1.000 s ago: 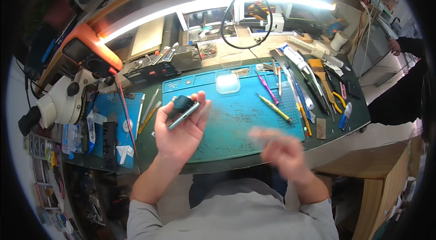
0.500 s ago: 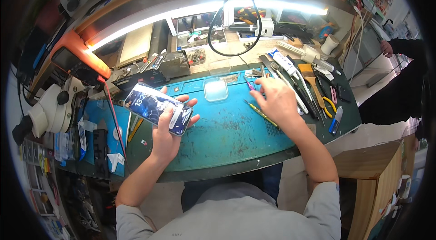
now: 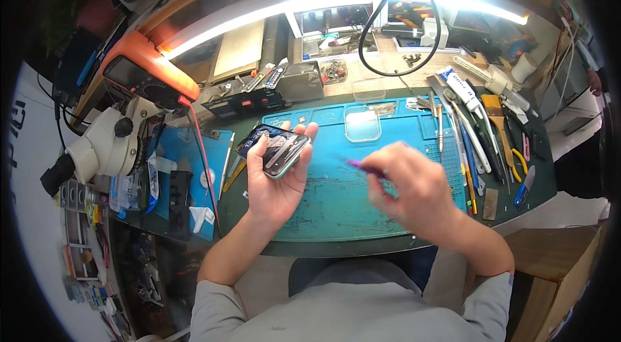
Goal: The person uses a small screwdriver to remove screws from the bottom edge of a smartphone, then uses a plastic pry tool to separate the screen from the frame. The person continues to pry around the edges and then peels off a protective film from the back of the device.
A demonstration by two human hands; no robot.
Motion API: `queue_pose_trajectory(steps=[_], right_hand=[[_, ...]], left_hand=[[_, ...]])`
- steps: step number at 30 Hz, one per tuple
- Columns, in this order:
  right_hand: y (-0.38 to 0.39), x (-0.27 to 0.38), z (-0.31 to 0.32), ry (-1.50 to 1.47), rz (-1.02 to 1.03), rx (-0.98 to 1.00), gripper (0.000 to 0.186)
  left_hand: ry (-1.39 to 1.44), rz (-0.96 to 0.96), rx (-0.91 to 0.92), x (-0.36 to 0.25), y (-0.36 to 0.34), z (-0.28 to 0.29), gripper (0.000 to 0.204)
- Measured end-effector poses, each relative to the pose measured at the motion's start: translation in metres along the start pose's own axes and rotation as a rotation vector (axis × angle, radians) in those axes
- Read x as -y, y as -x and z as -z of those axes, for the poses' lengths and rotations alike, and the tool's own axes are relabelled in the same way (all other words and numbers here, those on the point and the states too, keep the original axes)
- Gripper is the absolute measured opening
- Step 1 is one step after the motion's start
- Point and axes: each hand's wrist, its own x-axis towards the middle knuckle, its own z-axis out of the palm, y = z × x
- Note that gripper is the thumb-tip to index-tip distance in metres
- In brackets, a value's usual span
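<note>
My left hand [image 3: 275,190] is closed round a smartphone [image 3: 281,151] with a greenish edge. The phone is tilted, its screen lit and facing up, with the thumb lying over the near side. To the right, above the blue work mat [image 3: 323,213], my right hand [image 3: 414,190] pinches a slim purple screwdriver [image 3: 358,165]. Motion smears this hand, and the tool's thin tip is too blurred to make out; it points left toward the phone, apart from it. Behind them a small clear plastic box [image 3: 363,124] rests on the mat.
An orange multimeter [image 3: 149,74] and a white microscope [image 3: 103,145] stand at the left. Several tools lie at the right, among them a brush [image 3: 495,112], yellow-handled pliers [image 3: 517,164] and an upright-lying copper-coloured screwdriver [image 3: 440,128]. A black cable loop [image 3: 361,38] hangs overhead.
My right hand has come back from the mat's far right part with the purple screwdriver. My left hand has tilted the phone. The whole view has shifted, so the bench appears farther right.
</note>
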Motion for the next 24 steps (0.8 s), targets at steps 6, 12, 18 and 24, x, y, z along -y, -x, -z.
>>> queue_pose_trajectory(steps=[6,12,18,24], right_hand=[[0.012,0.004,-0.033,0.001,0.171,-0.034,0.042],[0.012,-0.003,-0.045,-0.022,0.155,-0.095,0.040],[0.012,-0.005,-0.042,-0.051,0.126,-0.041,0.043],[0.013,-0.007,-0.043,-0.055,0.126,-0.019,0.044]], left_hand=[[-0.091,-0.021,-0.056,0.005,0.003,-0.006,0.050],[-0.166,-0.040,-0.107,0.008,0.008,-0.009,0.051],[-0.153,-0.039,-0.152,0.009,0.007,-0.011,0.051],[-0.133,-0.019,-0.160,0.009,0.006,-0.011,0.052]])
